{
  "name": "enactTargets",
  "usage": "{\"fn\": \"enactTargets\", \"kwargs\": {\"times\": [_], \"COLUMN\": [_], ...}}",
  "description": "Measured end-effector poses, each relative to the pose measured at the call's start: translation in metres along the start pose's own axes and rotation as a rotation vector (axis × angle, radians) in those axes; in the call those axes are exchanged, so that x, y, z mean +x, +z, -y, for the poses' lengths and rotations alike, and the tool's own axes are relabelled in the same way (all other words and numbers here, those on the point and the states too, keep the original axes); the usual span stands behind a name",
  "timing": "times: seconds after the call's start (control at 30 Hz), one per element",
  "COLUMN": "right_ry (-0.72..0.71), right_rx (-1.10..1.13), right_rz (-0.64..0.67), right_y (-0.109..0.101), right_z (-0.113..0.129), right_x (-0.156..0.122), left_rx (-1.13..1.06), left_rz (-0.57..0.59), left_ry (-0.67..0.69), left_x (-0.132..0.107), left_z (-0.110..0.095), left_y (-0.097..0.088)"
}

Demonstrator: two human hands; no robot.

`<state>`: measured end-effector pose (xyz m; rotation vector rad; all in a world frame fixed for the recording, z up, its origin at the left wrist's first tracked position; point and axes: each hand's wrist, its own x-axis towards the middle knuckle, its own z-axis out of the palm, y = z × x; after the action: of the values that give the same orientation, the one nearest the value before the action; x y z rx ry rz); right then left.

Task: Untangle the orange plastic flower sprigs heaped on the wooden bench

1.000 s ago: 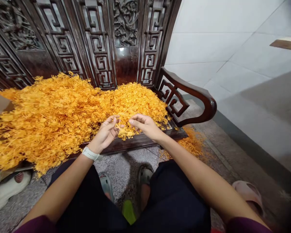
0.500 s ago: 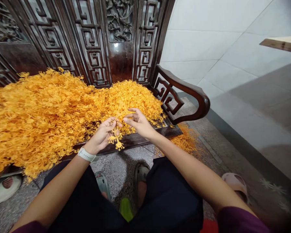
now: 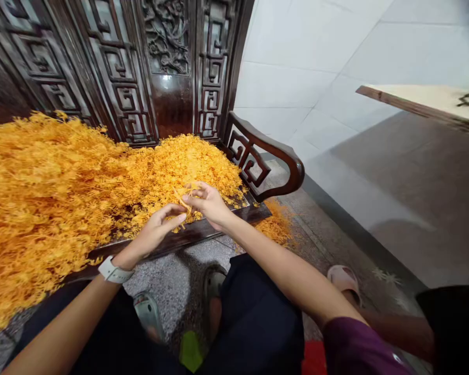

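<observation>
My left hand (image 3: pixel 156 229), with a white watch on its wrist, has its thumb and fingers closed around a small orange-yellow plastic sprig (image 3: pixel 177 195). Thumb and finger of my right hand (image 3: pixel 213 209) pinch at the same sprig from the other side. Both hands are close together above the front edge of a dark wooden bench. Behind them lies a mound of small orange plastic florets (image 3: pixel 203 156). A larger heap of stemmed orange plastic sprigs (image 3: pixel 54 192) spreads to the left. My fingers partly hide the held sprig.
The bench has a carved back (image 3: pixel 174 104) and a curved armrest (image 3: pixel 293 166) on the right. Orange scraps (image 3: pixel 277 224) lie on the floor beside it. A wooden tabletop (image 3: pixel 418 101) juts in at right. Another person's shoe (image 3: pixel 342 278) and leg show at lower right.
The view has turned right, so the bench appears further left. My right fingers have closed in on the sprig. Its branched end no longer hangs visibly below my left hand.
</observation>
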<state>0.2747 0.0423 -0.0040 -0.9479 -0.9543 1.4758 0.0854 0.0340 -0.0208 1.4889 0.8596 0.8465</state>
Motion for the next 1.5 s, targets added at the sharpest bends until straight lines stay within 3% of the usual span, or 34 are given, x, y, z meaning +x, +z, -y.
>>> {"fn": "enactTargets", "kwargs": {"times": [0.27, 0.47, 0.6, 0.83, 1.0, 1.1, 1.27, 1.37, 1.43, 1.5], "right_ry": [-0.070, 0.078, 0.143, 0.159, 0.019, -0.095, -0.585, -0.728, -0.609, -0.367], "right_rx": [-0.104, 0.067, 0.123, 0.065, -0.094, -0.217, -0.768, -1.071, -1.173, -1.145], "right_rz": [0.034, 0.024, 0.049, 0.077, -0.076, -0.110, -0.199, -0.058, 0.184, 0.420], "right_y": [0.009, 0.008, 0.002, -0.005, -0.011, -0.015, -0.014, -0.008, -0.003, -0.001], "right_z": [-0.002, 0.007, 0.006, 0.004, 0.006, 0.004, 0.010, 0.022, 0.029, 0.030], "right_x": [-0.006, -0.007, -0.005, -0.005, -0.001, 0.002, -0.008, -0.021, -0.026, -0.025], "left_rx": [-0.115, -0.429, -0.554, -0.562, -0.404, -0.286, 0.104, 0.305, 0.399, 0.464], "left_rz": [-0.296, -0.438, -0.452, -0.411, -0.411, -0.341, -0.162, -0.048, 0.015, 0.033], "left_ry": [0.051, 0.073, 0.065, 0.020, 0.052, 0.057, 0.177, 0.258, 0.292, 0.308], "left_x": [0.004, 0.008, 0.009, 0.006, 0.004, 0.001, -0.003, -0.008, -0.012, -0.014], "left_z": [0.008, 0.006, -0.002, -0.004, -0.005, -0.004, -0.001, -0.002, 0.000, 0.006], "left_y": [0.007, 0.006, 0.004, -0.005, -0.008, -0.008, -0.007, -0.008, -0.011, -0.016]}}
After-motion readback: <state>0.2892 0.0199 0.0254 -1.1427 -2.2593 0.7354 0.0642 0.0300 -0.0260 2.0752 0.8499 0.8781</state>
